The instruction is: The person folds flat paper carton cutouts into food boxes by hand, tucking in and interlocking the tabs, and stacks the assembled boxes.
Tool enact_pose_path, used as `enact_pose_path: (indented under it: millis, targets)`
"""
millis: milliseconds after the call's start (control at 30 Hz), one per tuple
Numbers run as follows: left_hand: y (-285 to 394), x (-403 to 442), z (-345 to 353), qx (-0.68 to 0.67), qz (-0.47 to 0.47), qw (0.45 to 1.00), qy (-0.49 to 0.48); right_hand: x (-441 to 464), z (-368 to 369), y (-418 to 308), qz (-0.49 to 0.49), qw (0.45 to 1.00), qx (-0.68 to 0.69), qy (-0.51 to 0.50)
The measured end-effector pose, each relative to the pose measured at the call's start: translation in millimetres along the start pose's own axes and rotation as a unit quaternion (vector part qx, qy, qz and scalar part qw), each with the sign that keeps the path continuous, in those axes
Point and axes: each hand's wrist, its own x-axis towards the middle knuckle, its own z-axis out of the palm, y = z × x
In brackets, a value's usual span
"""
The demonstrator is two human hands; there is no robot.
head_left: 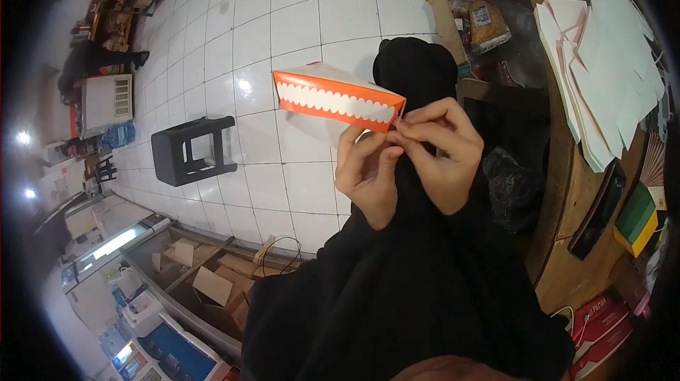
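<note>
An orange and white folded paper piece [333, 102] with a scalloped white band is held in front of the body, slanting down to the right. My left hand [370, 175] has its fingers closed on its lower edge near the right end. At that same end my right hand [443, 150] pinches the corner, its fingertips close to those of my left hand. The fingertips hide part of the corner. Black clothing lies below both hands.
On the right, a wooden table [567, 239] bears a stack of white paper sheets [595, 69] and a dark phone [597, 211]. A black stool [191, 150] stands on the tiled floor. Cardboard boxes [212, 285] lie at lower left. Another person [88, 65] is at far left.
</note>
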Motion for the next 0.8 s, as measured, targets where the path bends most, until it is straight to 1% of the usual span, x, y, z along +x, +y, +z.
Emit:
enact_pose_path:
  millis: [33, 67, 100, 133, 167, 200, 233, 267, 300, 333, 367, 400, 433, 467, 500, 567, 600, 633, 667, 700, 733, 767, 800]
  targets:
    - [0, 0, -1, -0.001, 0.000, 1.000, -0.002, -1, 4, -2, -0.049, 0.997, -0.054, 0.015]
    - [2, -1, -1, -0.033, -0.024, 0.999, 0.002, -2, 8, -5, -0.099, 0.989, -0.109, 0.031]
    - [3, -2, -1, -0.067, -0.048, 0.997, 0.008, -6, 12, -10, -0.079, 0.989, -0.123, 0.000]
    - [5, -2, -4, -0.058, -0.068, 0.996, 0.003, -9, 16, -11, -0.087, 0.984, -0.156, -0.005]
    - [7, 2, -5, -0.061, -0.067, 0.996, 0.003, -13, 19, -10, -0.096, 0.978, -0.187, -0.011]
    - [10, 7, -7, -0.070, -0.098, 0.992, 0.023, -14, 17, -8, -0.125, 0.963, -0.236, -0.031]
    - [12, 12, -12, -0.077, -0.129, 0.988, 0.045, -14, 17, -7, -0.124, 0.964, -0.233, -0.033]
    - [6, 17, -21, -0.127, -0.105, 0.985, 0.052, -12, 18, -6, -0.146, 0.956, -0.256, -0.013]
    - [13, 22, -23, -0.125, -0.104, 0.985, 0.054, -11, 18, -6, -0.168, 0.945, -0.279, 0.007]
    - [26, 29, -19, -0.162, -0.084, 0.978, 0.103, -14, 16, 1, -0.119, 0.951, -0.286, -0.001]
    - [32, 35, -18, -0.200, -0.065, 0.966, 0.151, -14, 17, 9, -0.120, 0.951, -0.286, -0.001]
    - [34, 36, -25, -0.201, -0.065, 0.966, 0.151, -10, 18, 17, -0.071, 0.974, -0.215, 0.015]
    - [36, 37, -33, -0.231, -0.070, 0.959, 0.145, -7, 17, 20, -0.021, 0.989, -0.142, 0.031]
    - [37, 37, -38, -0.261, -0.074, 0.952, 0.139, -5, 8, 16, 0.025, 0.991, -0.126, -0.026]
    - [36, 38, -35, -0.261, -0.073, 0.952, 0.139, -5, 4, 18, 0.024, 0.992, -0.125, -0.026]
    - [32, 38, -24, -0.187, -0.106, 0.967, 0.135, -3, 0, 25, -0.083, 0.972, -0.211, -0.059]
    - [24, 33, -25, -0.186, -0.148, 0.965, 0.110, 3, -1, 22, -0.135, 0.963, -0.214, -0.087]
    - [19, 27, -27, -0.227, -0.240, 0.940, 0.082, 4, -3, 19, -0.134, 0.964, -0.214, -0.088]
    - [14, 22, -23, -0.249, -0.270, 0.927, 0.073, 5, -5, 16, -0.149, 0.960, -0.199, -0.129]
    - [13, 23, -22, -0.250, -0.270, 0.927, 0.074, 6, -7, 14, -0.165, 0.954, -0.183, -0.169]
    - [11, 25, -20, -0.216, -0.283, 0.932, 0.067, 6, -10, 14, -0.165, 0.954, -0.184, -0.169]
    - [9, 27, -19, -0.183, -0.297, 0.935, 0.059, 5, -14, 13, -0.115, 0.971, -0.150, -0.146]
    - [2, 26, -21, -0.140, -0.278, 0.949, 0.051, 4, -17, 12, -0.065, 0.984, -0.115, -0.123]
